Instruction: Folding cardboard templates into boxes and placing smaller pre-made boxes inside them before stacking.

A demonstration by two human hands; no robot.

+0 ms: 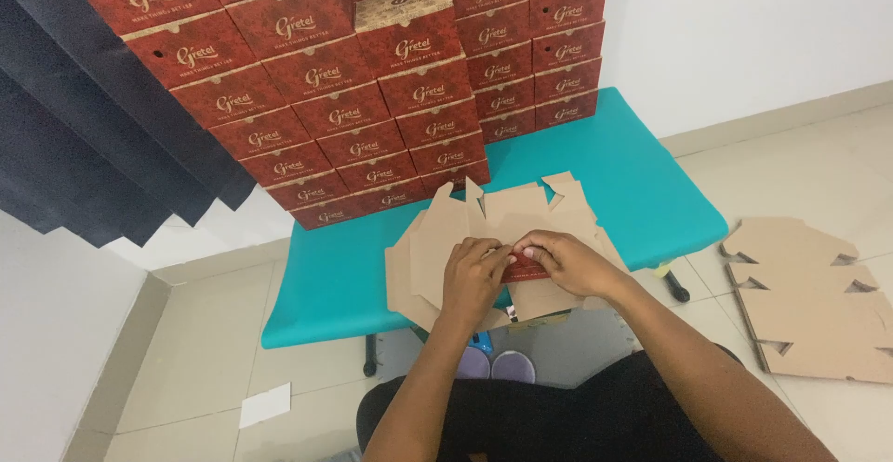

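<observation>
A flat brown cardboard box blank [484, 225] with cut tabs lies on top of a small pile of similar blanks at the front edge of a teal table [633, 183]. My left hand [473, 274] and my right hand [566, 262] meet over its near side. Both pinch a folded flap whose red printed face [524, 268] shows between the fingers. The fingertips hide the fold itself.
Several stacks of assembled red boxes [372, 80] fill the back of the table against the wall. More flat brown blanks [809, 304] lie on the tiled floor at the right. A white paper scrap [265, 404] lies on the floor at the left. A dark curtain [84, 146] hangs left.
</observation>
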